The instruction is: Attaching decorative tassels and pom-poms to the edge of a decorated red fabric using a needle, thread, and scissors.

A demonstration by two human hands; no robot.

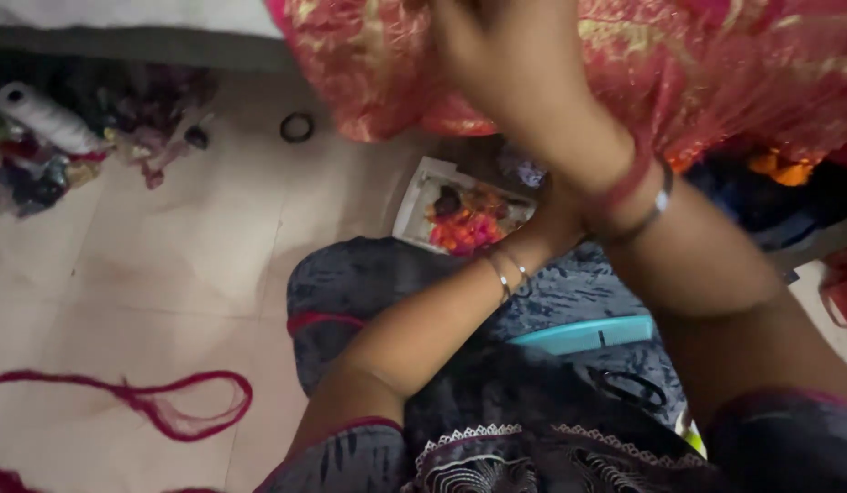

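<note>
Presently the right hand (510, 68) rests on the red-and-gold fabric (715, 64), its fingers cut off by the frame edge so their grip cannot be determined, while the left hand (556, 219), below that fabric, is hidden behind the right wrist.

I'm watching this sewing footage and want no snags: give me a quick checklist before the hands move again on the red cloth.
1. Right hand on the red and gold patterned cloth: ok.
2. Left hand visible: not ok, hidden behind the right wrist.
3. Grip on cloth: cannot tell, blurred.
4. Loose red thread loop away from hands: ok.
5. White thread spool within view: ok.
</note>
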